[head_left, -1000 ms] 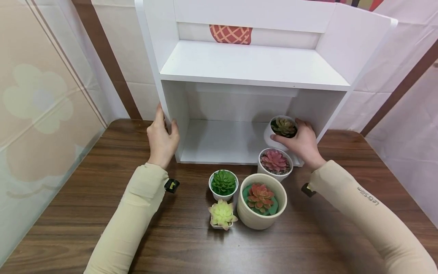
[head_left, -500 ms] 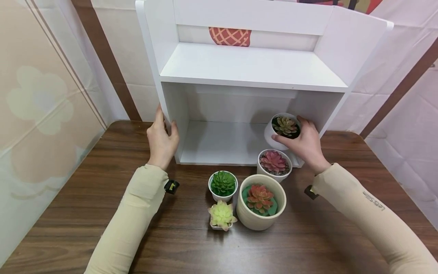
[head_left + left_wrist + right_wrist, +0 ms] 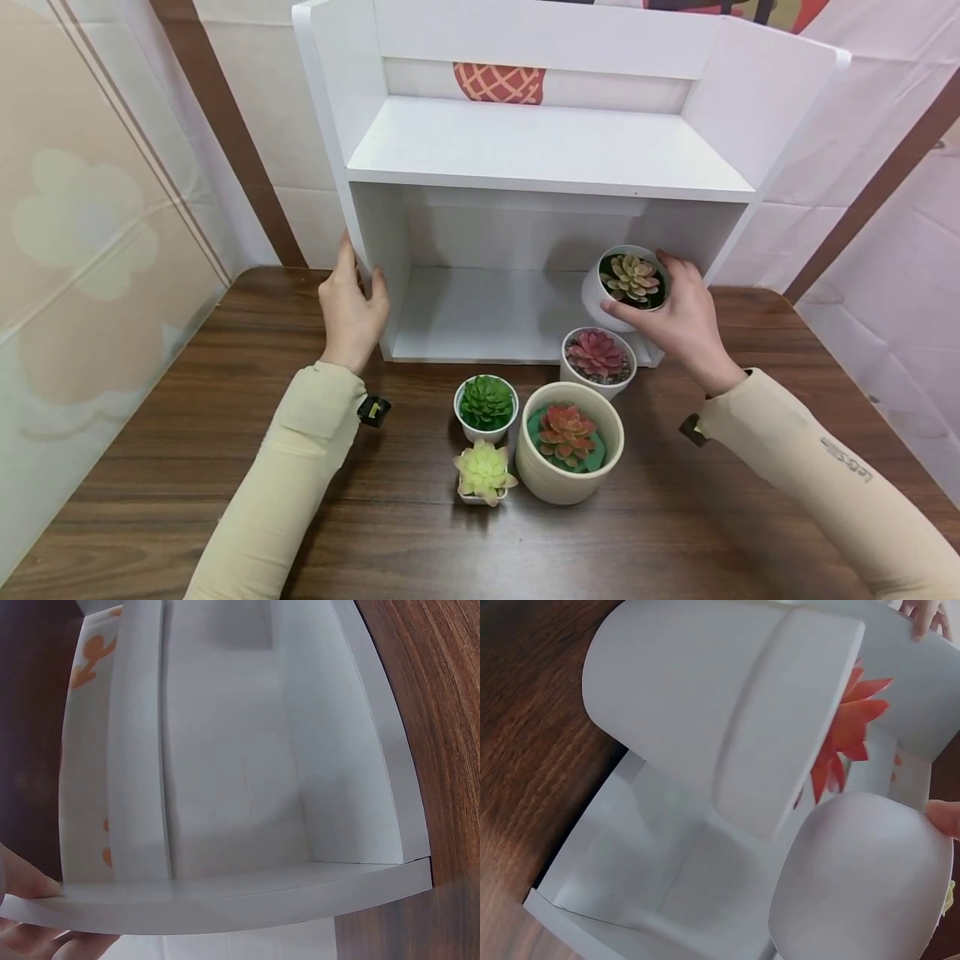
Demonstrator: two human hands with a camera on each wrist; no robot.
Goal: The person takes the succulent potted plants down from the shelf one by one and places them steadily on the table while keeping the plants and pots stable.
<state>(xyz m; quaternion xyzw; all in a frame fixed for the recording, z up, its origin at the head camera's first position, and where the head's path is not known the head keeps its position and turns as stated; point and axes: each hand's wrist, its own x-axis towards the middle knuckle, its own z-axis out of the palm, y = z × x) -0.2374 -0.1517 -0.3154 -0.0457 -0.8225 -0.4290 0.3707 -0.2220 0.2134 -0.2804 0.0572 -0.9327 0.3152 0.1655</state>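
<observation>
My right hand holds a rounded white pot with a pale green succulent, thumb at the front of its rim. That pot is at the right front of the lower compartment of a white shelf and leans a little; whether its base touches the board is hidden. In the right wrist view, the thumb shows at the edge of the rounded pot. My left hand grips the shelf's left side panel, thumb inside and fingers outside. Just before the held pot stands a white pot with a pink-red succulent.
On the brown wooden table stand a large cream pot with a red succulent, a small white pot with a green succulent, and a small pot with a yellow-green succulent. A patterned cloth hangs behind.
My right hand and the rounded pot have shifted slightly right, and the pot's top now faces me more. The left hand keeps its hold on the panel. The head view has shifted slightly.
</observation>
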